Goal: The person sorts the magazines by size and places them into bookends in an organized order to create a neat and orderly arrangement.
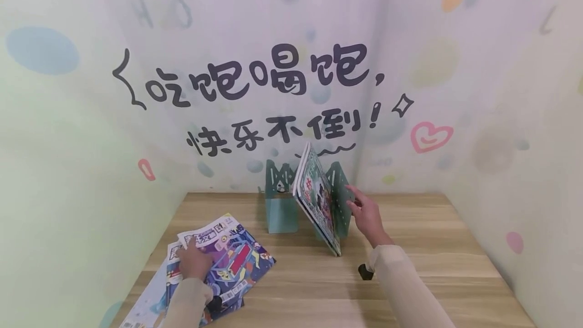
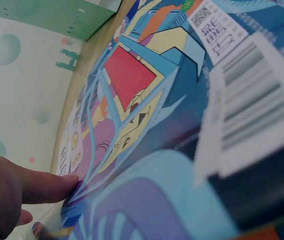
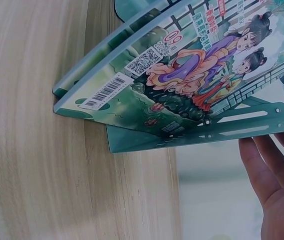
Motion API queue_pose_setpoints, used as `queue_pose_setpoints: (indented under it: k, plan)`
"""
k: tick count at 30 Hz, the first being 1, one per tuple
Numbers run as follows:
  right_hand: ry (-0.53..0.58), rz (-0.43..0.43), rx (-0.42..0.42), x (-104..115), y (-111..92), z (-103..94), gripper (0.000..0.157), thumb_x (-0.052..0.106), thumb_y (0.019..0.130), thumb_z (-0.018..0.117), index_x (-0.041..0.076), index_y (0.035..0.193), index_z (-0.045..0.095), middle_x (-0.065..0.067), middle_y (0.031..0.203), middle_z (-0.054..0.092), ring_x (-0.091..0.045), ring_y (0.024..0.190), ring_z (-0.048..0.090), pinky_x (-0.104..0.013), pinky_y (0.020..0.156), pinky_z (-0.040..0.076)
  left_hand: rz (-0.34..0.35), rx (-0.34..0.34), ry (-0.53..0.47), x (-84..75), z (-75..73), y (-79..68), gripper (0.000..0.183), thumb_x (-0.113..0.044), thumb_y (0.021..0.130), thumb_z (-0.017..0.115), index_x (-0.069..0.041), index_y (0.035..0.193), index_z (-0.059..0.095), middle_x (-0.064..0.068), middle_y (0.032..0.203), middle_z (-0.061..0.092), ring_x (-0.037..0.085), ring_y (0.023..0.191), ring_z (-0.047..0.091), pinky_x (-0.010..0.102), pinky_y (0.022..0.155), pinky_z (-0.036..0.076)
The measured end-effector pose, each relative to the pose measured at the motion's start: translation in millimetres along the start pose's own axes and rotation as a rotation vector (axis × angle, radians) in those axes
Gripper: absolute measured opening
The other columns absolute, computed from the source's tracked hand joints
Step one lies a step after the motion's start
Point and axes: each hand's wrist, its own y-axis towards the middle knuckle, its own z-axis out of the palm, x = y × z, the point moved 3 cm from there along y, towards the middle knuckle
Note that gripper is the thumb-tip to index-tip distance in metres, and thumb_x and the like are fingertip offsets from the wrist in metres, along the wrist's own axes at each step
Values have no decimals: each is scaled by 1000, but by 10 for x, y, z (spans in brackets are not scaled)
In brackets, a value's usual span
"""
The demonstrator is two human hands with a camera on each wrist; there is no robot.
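Observation:
A green metal extendable book rack [image 1: 282,214] with a crisscross lattice stands at the back of the table. Two magazines [image 1: 319,199] lean at a slant inside it, their lower front corners jutting forward. My right hand [image 1: 368,216] grips the rack's right end plate [image 3: 196,135], fingers against its outer face and one fingertip past the edge. At the left, my left hand [image 1: 195,261] rests on a purple-blue magazine [image 1: 243,254] lying atop others. In the left wrist view, one straight finger [image 2: 49,186] touches that cover near its edge; the other fingers are partly hidden.
Beneath the purple-blue magazine lie other magazines, including a pale one [image 1: 148,287] fanned out to the left. The wooden tabletop [image 1: 291,292] ends at a printed curtain [image 1: 387,166] behind the rack. Light walls flank both sides.

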Motion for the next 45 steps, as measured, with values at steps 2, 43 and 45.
queue_pose_setpoints:
  k: [2,43,45]
  plan:
    - [7,1,2,3,-2,0,47,6,98,56,19,142,49,-22,135,54,-39,110,60,-43,80,58,30,8,24,-22,-2,5,80,-2,73,69,11,143,32,43,121,32,54,99,43,65,87,40]
    - [21,17,-7,-18,-36,7,45,9,99,56,22,141,50,-19,140,51,-39,112,59,-45,81,57,13,351,-116,-382,-105,-21,67,2,84,66,-2,145,41,35,138,40,38,97,61,46,78,55]
    - [19,17,-5,-20,-35,12,45,8,99,56,22,141,50,-18,140,51,-38,112,59,-44,81,57,24,347,-109,-387,-103,-25,66,2,83,67,-2,145,42,36,137,41,35,94,61,39,72,55]
